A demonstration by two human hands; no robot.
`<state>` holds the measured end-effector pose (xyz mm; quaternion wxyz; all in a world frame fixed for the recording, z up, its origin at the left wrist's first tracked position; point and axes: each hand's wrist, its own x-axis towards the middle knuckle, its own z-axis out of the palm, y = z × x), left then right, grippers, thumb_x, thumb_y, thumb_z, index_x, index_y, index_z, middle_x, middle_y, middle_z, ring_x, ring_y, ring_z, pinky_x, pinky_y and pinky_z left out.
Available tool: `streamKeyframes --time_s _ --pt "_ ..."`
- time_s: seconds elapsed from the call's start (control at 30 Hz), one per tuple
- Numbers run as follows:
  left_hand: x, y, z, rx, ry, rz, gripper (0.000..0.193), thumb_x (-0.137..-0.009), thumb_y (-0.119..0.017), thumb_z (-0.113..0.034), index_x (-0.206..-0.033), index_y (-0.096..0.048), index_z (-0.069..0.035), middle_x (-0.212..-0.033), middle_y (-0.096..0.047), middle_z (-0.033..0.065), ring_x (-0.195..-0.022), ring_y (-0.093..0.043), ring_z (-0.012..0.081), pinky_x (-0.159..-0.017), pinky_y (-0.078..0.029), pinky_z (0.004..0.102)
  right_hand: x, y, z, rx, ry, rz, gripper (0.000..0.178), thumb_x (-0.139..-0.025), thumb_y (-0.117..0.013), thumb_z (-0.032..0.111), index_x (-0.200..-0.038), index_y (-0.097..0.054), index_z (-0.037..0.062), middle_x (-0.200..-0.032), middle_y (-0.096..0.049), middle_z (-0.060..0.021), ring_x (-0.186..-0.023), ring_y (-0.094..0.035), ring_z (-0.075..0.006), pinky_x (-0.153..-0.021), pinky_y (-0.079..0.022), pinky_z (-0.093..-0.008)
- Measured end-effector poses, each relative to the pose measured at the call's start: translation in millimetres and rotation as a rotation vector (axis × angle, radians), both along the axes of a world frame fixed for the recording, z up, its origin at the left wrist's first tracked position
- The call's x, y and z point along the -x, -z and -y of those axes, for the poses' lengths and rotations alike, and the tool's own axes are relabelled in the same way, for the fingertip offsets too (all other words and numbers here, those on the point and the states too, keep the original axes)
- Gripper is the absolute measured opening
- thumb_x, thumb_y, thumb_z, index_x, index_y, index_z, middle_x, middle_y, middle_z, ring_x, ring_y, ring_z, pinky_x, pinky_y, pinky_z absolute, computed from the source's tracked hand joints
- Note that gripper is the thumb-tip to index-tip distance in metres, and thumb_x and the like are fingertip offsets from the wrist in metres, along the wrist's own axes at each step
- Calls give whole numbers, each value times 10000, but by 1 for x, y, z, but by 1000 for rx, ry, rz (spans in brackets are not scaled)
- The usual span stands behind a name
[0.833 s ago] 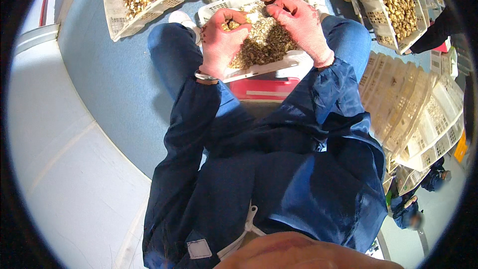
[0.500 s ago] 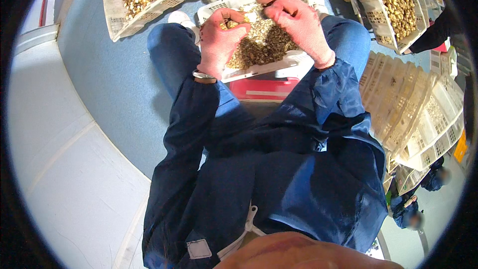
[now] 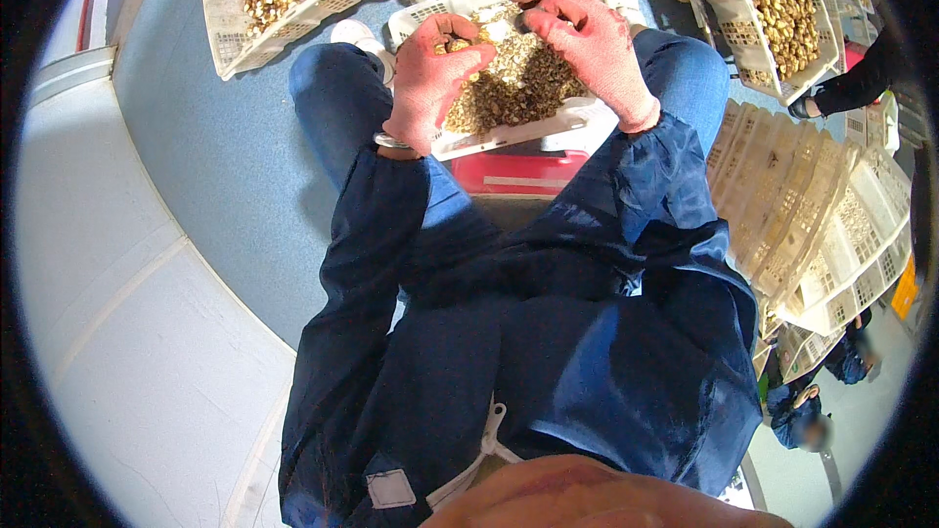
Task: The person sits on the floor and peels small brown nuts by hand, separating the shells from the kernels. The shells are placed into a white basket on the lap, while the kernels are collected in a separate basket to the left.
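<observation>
Seen from above, a seated person in dark blue works over a shallow white tray (image 3: 577, 127) set between two denim-clad knees (image 3: 337, 98). The tray's raised rim runs beneath the forearm ends of both hands, and the knees close it in on either side. To the left, blue floor (image 3: 215, 147) stretches to a pale curved wall (image 3: 108, 264); ahead, white crates (image 3: 225, 39) stand near the tray's far edge, and stacked baskets (image 3: 773, 196) line the right side.

Both hands wear pink gloves. The left hand (image 3: 435, 73) is over the tray's left part, fingers curled toward the thumb with a narrow gap; golden-brown bits show in that curve, but whether they are gripped I cannot tell. The right hand (image 3: 587, 39) is over the far right part, fingers bent, thumb close to them; anything pinched there is hidden.

Between the hands, inside the tray, lie loose small pieces (image 3: 518, 103), mottled brown and gold, heaped and darker in shadow toward the near side, paler and almost cream toward the far side.
</observation>
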<state>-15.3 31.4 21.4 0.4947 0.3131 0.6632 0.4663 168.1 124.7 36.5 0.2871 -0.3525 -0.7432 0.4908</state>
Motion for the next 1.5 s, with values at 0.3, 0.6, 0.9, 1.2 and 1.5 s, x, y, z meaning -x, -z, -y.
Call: streamKeyframes --time_s 0.3,0.6,0.9,1.2,1.5 --pt "-1 22 1 -173 5 -148 245 -781 -704 58 -975 -604 -53 -892 -663 27 -619 -565 52 -472 -410 189 1 6 1 -118 -83 9 225 -876 -678 211 -1037 -720 59 -994 -703 -52 -864 -653 -149 -778 -503 -295" --pt "1 -3 3 -7 -4 215 279 -785 -767 -98 -1015 -609 -72 -856 -637 -8 -684 -584 62 -518 -408 206 -3 2 -1 109 -40 -116 214 -902 -679 214 -1022 -728 44 -985 -712 16 -826 -569 -59 -759 -473 -243" --pt "0 -20 6 33 62 271 366 -848 -714 -213 -1152 -550 -93 -962 -662 11 -773 -609 75 -580 -409 217 -7 4 -5 156 -43 -143 212 -914 -662 221 -1025 -724 51 -1094 -713 20 -883 -567 -45 -806 -462 -227" --pt "7 8 13 -249 189 213 340 -903 -636 -164 -1218 -543 -76 -1060 -682 17 -969 -588 106 -751 -452 234 -4 5 -5 119 -2 -170 250 -905 -671 238 -1082 -729 70 -843 -669 29 -802 -569 -49 -765 -475 -233" --pt "10 44 23 -545 341 -90 568 -850 -629 105 -1378 -484 -45 -1176 -617 94 -941 -586 117 -830 -520 265 -3 8 -6 179 124 -73 206 -908 -668 212 -1028 -720 52 -1082 -711 -22 -964 -624 -104 -845 -490 -281"
